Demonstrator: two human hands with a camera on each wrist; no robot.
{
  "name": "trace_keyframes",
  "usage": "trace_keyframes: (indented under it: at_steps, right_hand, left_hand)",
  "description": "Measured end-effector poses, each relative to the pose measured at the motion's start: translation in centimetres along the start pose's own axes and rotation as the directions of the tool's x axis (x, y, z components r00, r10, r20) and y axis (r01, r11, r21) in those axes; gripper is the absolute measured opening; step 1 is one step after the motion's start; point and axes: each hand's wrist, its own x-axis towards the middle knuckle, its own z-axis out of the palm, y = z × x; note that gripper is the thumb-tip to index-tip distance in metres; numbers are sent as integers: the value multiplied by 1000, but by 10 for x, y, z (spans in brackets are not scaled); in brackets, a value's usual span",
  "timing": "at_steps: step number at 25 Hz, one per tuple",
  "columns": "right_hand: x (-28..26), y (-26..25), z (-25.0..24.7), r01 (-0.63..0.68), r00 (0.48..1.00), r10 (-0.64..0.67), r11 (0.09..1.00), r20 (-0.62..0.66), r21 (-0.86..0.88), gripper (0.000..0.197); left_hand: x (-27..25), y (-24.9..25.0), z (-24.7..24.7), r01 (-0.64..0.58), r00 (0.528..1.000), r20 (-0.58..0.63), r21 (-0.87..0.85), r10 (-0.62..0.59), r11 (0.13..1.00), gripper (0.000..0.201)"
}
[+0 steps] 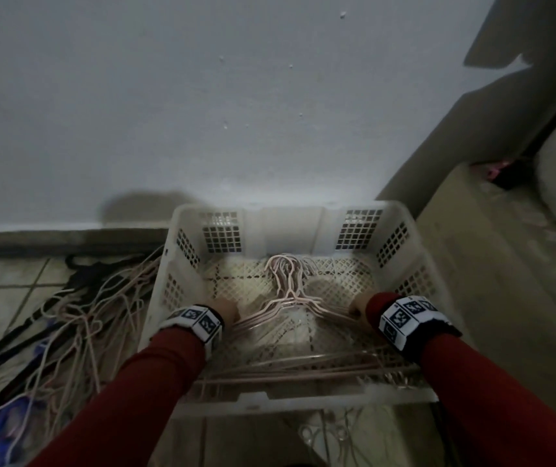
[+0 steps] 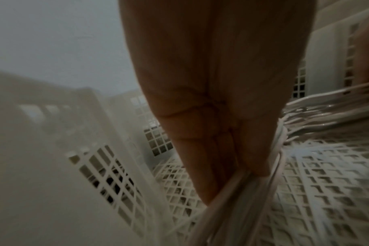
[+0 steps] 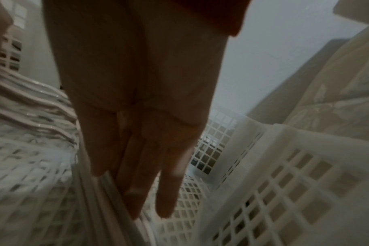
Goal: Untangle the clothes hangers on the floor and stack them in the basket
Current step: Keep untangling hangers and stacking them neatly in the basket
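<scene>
Down inside the basket (image 1: 286,227), both hands are at work on the stack of pink hangers (image 1: 288,298). It lies flat on the basket's lattice bottom, hooks bunched toward the far wall and shoulders fanning out toward the near rim. The left hand (image 1: 226,308) is at the stack's left end, flat and not gripping: from the left wrist view, its fingers (image 2: 209,183) are straight and pressed together, tips against the bundled wire ends. The right hand (image 1: 359,306) mirrors it at the right end. Its fingers (image 3: 166,191) are long, straight and slightly spread, lying along the bundle and closed round nothing. Red sleeves (image 1: 155,382) reach in over the near rim.

Left of the basket, the tangled pile (image 1: 77,305) sprawls on the tiled floor, with pink wires knotted among black and blue ones. A few loose hangers (image 1: 330,433) show just beyond the basket's near rim. To the right of the basket sits a pale patterned mattress (image 1: 505,264), and a white wall (image 1: 202,112) rises behind it.
</scene>
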Motion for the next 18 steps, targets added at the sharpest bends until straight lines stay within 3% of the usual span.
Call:
trace_keyframes:
  at_steps: [3, 5, 7, 10, 14, 18]
  right_hand:
    - [-13, 2, 15, 20, 999, -23, 996, -34, -88, 46]
    - [-30, 1, 25, 36, 994, -49, 990, -94, -135, 49]
    - [-44, 1, 25, 76, 987, -83, 995, -140, -59, 48]
    - [-49, -22, 2, 121, 989, -114, 989, -90, 82, 43]
    - [-87, -68, -28, 271, 949, -240, 952, -204, 140, 36]
    - [-113, -117, -29, 479, 836, -373, 854, -403, 204, 32]
  left_hand:
    - [-17, -2, 3, -44, 999, 23, -34, 45, 998, 39]
    - [-37, -6, -5, -78, 997, -23, -128, 76, 989, 45]
    - [-61, -13, -19, -113, 988, -126, -229, 86, 967, 47]
    - [-115, -34, -29, -191, 957, -275, -371, 89, 909, 45]
    - [-184, -63, 0, -262, 871, -490, -519, -32, 814, 39]
    - [-235, -92, 68, -250, 778, -575, -652, -252, 715, 33]
